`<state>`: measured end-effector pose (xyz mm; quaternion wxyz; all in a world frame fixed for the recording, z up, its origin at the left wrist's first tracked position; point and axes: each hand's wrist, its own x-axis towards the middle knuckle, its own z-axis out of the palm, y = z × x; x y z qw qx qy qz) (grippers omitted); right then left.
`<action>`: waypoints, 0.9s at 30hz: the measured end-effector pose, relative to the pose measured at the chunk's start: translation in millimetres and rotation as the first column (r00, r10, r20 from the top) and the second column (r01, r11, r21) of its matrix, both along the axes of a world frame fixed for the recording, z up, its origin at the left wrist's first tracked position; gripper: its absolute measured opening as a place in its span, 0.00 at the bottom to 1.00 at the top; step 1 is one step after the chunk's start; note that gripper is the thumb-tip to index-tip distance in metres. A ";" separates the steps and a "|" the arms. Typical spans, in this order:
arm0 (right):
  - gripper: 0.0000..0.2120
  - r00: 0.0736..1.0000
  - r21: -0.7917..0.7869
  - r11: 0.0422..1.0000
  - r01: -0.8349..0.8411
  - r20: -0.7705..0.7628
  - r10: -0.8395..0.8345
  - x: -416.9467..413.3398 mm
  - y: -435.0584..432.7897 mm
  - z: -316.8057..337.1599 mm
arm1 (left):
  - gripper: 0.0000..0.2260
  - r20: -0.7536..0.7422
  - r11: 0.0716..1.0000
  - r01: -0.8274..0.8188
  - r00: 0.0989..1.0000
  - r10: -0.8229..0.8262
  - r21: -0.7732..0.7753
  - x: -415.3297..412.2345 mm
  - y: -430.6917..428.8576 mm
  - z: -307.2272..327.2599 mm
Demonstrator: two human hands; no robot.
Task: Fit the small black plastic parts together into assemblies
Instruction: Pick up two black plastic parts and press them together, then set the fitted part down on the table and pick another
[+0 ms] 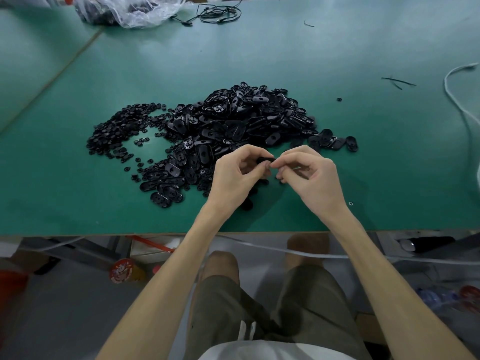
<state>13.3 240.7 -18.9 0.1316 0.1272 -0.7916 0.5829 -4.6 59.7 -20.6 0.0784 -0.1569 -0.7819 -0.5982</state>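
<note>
A clear plastic bag (pixel 130 9) is lying at the far left of the green bench (pixel 78 190), with one coiled black cable (pixel 220 13) sitting just to its right. Nearer the person, a heap of small round parts (pixel 117 126) is spreading over the bench and running into a bigger heap of oval parts (pixel 246 118). Both heaps hold too many to count. The near edge of the oval heap is lying right under the hands, partly hidden by them.

The left hand (pixel 233 175) and the right hand (pixel 309 178) are meeting above the bench. Between them they are holding one black part (pixel 265 160). The left fingers (pixel 255 152) are curling over it from the left, and the right fingers (pixel 283 157) are pinching its right end. Most of the part is hidden by them.

Further right, one stray round piece (pixel 339 99) is lying alone, a few thin black strips (pixel 397 81) are lying well apart from the heaps, and one white cable (pixel 457 94) is trailing along the bench's right edge.
</note>
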 end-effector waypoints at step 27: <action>0.19 0.900 -0.289 0.857 0.427 0.228 -0.372 -9.0 11.4 -5.8 | 0.21 -0.182 0.721 -0.396 0.915 0.360 -0.569 -3.1 5.5 -3.3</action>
